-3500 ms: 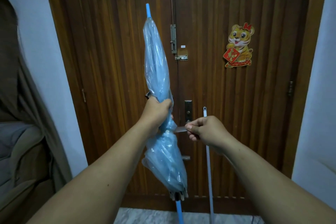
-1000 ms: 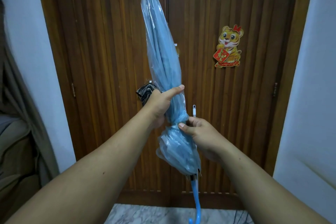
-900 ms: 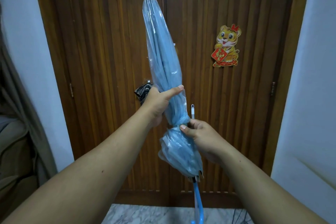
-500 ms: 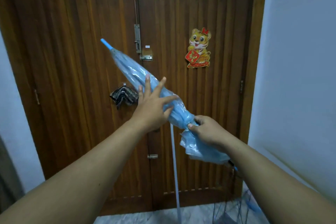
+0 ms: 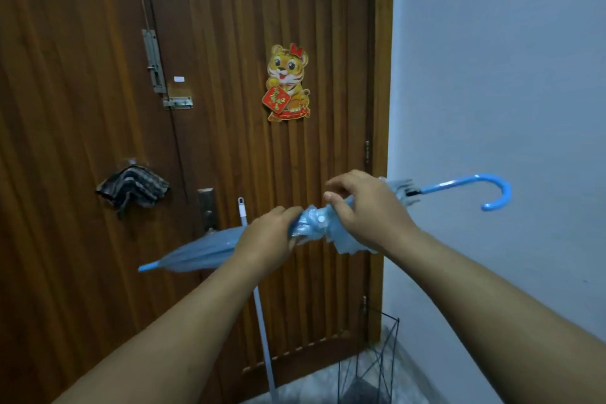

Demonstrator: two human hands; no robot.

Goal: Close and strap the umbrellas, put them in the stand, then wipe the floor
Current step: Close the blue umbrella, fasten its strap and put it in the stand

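A tiger sticker (image 5: pixel 287 84) on the door (image 5: pixel 98 141) holds a red sign; its writing is illegible. The closed umbrella (image 5: pixel 203 248) lies nearly level at chest height, tip left, hooked handle right. The left hand (image 5: pixel 265 239) grips its canopy; the right hand (image 5: pixel 367 210) clasps the bunched canopy near the strap snap. A wire stand (image 5: pixel 370 367) sits below.

Two bare forearms, no sleeves

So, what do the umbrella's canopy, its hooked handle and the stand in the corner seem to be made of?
Canopy: likely thin translucent blue plastic film, glossy and crinkled. Hooked handle: probably smooth glossy blue plastic, with bright highlights. Stand: looks like thin dark metal wire, an open frame. Both hands hold the umbrella.
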